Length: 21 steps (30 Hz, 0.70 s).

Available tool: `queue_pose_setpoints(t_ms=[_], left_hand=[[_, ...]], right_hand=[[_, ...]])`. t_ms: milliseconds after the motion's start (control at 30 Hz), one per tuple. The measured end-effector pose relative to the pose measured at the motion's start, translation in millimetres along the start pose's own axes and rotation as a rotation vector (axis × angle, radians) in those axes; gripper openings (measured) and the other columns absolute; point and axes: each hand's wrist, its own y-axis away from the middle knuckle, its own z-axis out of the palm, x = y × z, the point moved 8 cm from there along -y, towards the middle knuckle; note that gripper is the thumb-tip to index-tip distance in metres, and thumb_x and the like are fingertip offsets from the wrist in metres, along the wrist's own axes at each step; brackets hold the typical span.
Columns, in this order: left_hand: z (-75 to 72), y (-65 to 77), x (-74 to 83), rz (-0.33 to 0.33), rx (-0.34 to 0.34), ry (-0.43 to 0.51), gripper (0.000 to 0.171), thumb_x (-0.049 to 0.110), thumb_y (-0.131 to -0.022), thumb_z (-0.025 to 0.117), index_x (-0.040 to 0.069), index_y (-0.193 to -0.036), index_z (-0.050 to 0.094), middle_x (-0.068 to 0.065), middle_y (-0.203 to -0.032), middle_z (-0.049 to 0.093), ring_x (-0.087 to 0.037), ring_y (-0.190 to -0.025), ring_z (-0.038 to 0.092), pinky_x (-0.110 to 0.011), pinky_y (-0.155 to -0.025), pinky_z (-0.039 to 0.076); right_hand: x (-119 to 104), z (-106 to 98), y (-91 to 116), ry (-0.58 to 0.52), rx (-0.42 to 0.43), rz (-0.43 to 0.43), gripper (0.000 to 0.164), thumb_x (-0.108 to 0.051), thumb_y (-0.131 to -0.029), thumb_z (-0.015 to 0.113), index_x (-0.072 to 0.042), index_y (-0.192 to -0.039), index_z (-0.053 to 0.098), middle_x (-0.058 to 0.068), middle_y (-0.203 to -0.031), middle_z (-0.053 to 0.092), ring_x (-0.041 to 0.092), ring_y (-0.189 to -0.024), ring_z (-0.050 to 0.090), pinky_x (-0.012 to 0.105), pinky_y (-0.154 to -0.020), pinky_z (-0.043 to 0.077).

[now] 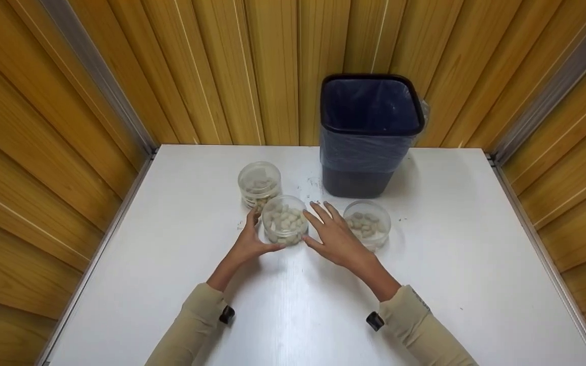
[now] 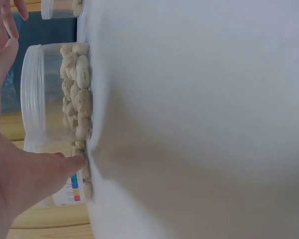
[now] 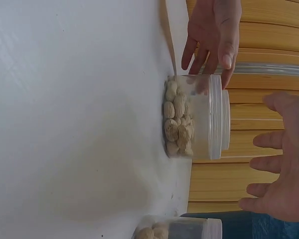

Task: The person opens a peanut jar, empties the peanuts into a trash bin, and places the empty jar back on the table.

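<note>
Clear jars (image 1: 259, 171) hold peanuts (image 2: 77, 92); left fingers (image 1: 251, 219) and right fingers (image 1: 314, 221) spread beside the middle jar (image 2: 39, 94).

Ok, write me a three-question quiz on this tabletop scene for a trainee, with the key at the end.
1. How many clear, round plastic jars stand on the white table?
2. True or false: the dark, plastic-lined bin stands farther from the person than the right-hand jar.
3. Which jar lies between the bare left hand and the bare right hand?
a) the left-hand one
b) the middle one
c) the right-hand one

Key:
1. Three.
2. True.
3. b, the middle jar.
</note>
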Motion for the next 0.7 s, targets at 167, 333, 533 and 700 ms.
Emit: queue_pose_setpoints(t_ms=[167, 333, 533, 700], left_hand=[[4.2, -8.2, -8.1, -0.032, 0.003, 0.057, 0.124, 0.014, -0.072, 0.092, 0.0, -0.159, 0.006, -0.029, -0.162, 0.022, -0.043, -0.152, 0.018, -0.055, -0.123, 0.019], [9.3, -14.0, -11.4, -0.018, -0.008, 0.089, 0.121, 0.007, -0.07, 0.093, 0.0, -0.158, 0.011, -0.026, -0.165, 0.018, -0.038, -0.154, 0.015, -0.049, -0.125, 0.018], [14.9, -19.1, -13.7, -0.001, -0.036, 0.111, 0.12, 0.001, -0.07, 0.091, 0.001, -0.159, 0.01, -0.025, -0.164, 0.02, -0.04, -0.153, 0.018, -0.052, -0.123, 0.021], [12.6, -21.6, -15.4, -0.025, -0.011, 0.115, 0.119, 0.002, -0.069, 0.092, 0.003, -0.159, 0.013, -0.023, -0.164, 0.024, -0.037, -0.153, 0.021, -0.051, -0.123, 0.022]], right_hand=[[-8, 2, -7, -0.019, -0.003, -0.017, 0.063, -0.042, -0.103, 0.057, -0.01, -0.156, 0.041, 0.018, -0.163, 0.03, 0.046, -0.15, 0.021, 0.061, -0.118, 0.026], [-15, 4, -12, -0.026, -0.006, -0.03, 0.065, -0.045, -0.103, 0.055, -0.011, -0.156, 0.04, 0.017, -0.164, 0.029, 0.046, -0.15, 0.021, 0.062, -0.118, 0.026], [-17, 4, -14, -0.052, -0.004, -0.028, 0.065, -0.046, -0.104, 0.053, -0.011, -0.157, 0.039, 0.015, -0.165, 0.028, 0.046, -0.151, 0.02, 0.063, -0.118, 0.025], [-17, 3, -16, -0.08, 0.006, -0.028, 0.064, -0.046, -0.104, 0.053, -0.012, -0.157, 0.039, 0.016, -0.165, 0.028, 0.046, -0.151, 0.019, 0.063, -0.118, 0.025]])
